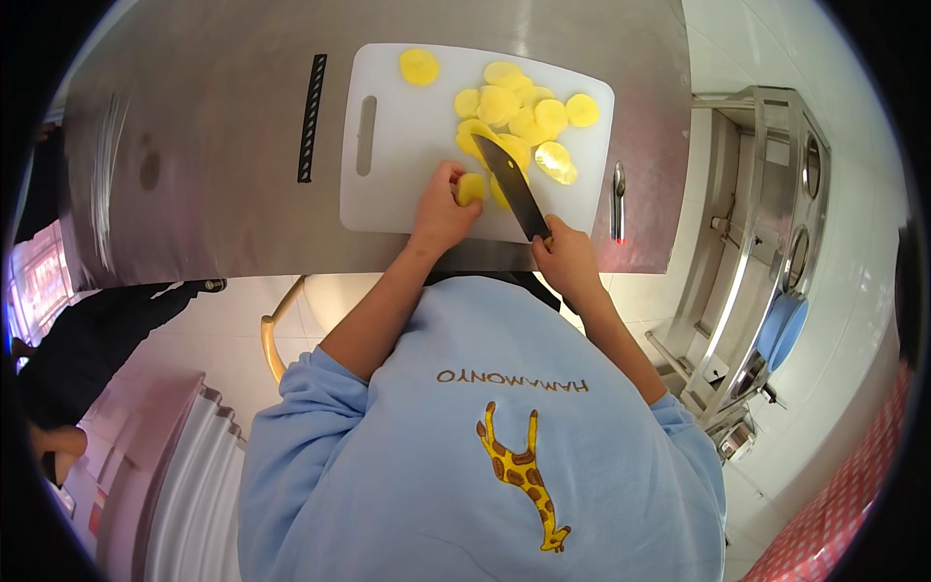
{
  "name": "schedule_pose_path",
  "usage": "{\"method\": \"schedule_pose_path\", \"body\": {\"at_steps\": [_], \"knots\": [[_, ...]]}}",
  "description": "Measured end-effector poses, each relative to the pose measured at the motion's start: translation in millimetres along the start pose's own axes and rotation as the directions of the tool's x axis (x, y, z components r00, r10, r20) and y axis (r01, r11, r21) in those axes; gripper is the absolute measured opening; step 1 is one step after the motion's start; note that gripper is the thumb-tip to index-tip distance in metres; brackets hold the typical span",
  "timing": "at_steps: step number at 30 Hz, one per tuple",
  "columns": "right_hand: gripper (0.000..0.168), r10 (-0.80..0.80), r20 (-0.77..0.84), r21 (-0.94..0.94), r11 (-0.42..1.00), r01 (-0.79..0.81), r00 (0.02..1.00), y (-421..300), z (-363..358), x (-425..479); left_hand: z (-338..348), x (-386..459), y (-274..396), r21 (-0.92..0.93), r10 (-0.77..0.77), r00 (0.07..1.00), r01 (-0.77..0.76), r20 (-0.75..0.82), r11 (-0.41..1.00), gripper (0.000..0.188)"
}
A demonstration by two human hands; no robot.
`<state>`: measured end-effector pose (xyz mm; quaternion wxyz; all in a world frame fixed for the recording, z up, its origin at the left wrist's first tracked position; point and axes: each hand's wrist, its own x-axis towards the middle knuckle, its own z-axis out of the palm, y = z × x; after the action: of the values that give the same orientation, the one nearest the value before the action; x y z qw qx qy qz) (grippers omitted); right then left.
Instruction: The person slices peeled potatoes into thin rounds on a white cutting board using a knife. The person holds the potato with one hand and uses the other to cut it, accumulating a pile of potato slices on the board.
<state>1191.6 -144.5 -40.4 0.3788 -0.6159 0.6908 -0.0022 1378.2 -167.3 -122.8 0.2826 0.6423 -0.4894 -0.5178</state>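
On a white plastic cutting board [407, 138], my left hand [444, 207] grips a peeled yellow potato piece [470, 189]. My right hand [566, 254] holds a kitchen knife [513, 185] by its handle, the dark blade slanting away over the board just right of that piece. Beyond and beside the blade lies a loose pile of round yellow potato slices [499, 105], some overlapping. A single slice [419, 67] rests apart near the board's far left corner. Part of a slice shows under the blade, between the knife and the held piece.
The board lies on a metal table [218, 145]. A black slotted strip [312, 118] is left of it; a peeler-like metal utensil [619, 204] is at right. A metal stove stand [771, 240] with a blue bowl [782, 331] stands further right. Another person's dark-clad leg [94, 342] shows at left.
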Motion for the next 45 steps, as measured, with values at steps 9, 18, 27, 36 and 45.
{"method": "schedule_pose_path", "body": {"at_steps": [9,18,27,36,45], "knots": [[0.016,0.053,0.018,0.123,0.991,-0.055,0.998,-7.1,-4.8,0.1,-35.8,14.6,3.8,0.497,0.546,0.811,-0.569,0.208,0.655,0.033],[0.013,-0.121,0.015,-0.002,0.993,0.121,0.993,-9.1,28.1,6.5,-38.7,9.3,0.8,0.507,0.569,0.818,-0.527,0.085,0.681,0.036],[0.010,-0.149,-0.041,-0.025,0.989,0.148,0.988,-11.8,45.1,5.1,-24.2,-6.2,-14.9,-0.408,-0.125,0.990,0.091,-0.058,0.908,0.020],[0.011,-0.149,-0.029,-0.029,0.989,0.148,0.988,-6.1,55.2,3.7,-26.8,-2.1,-15.3,-0.454,-0.225,0.957,0.286,0.184,0.844,0.020],[0.020,-0.127,-0.005,0.104,0.986,0.127,0.992,-25.8,27.4,-0.3,-20.6,-11.2,-17.9,-0.501,-0.133,0.972,0.214,0.192,0.839,0.016]]}}
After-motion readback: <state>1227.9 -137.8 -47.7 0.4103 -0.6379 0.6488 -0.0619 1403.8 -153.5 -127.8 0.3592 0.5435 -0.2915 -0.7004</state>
